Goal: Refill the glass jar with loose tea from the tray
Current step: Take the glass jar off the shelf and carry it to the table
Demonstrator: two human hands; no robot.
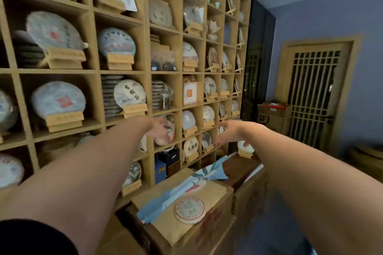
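A glass jar (165,100) with a clear lid stands in a cubby of the wooden shelf wall (145,72), in front of a stack of tea cakes. Both my arms stretch forward toward the shelves. My left hand (159,130) hovers one cubby below the jar, fingers loosely spread and holding nothing. My right hand (227,132) hangs farther right at the same height, fingers relaxed and pointing down, also holding nothing. No tray of loose tea is in view.
Wrapped round tea cakes on wooden stands fill the shelf cubbies. Below my hands, wooden crates (186,209) carry brown paper, a blue wrapper and a tea cake (189,209). A cardboard box (273,116) and a lattice door (313,93) stand at the right.
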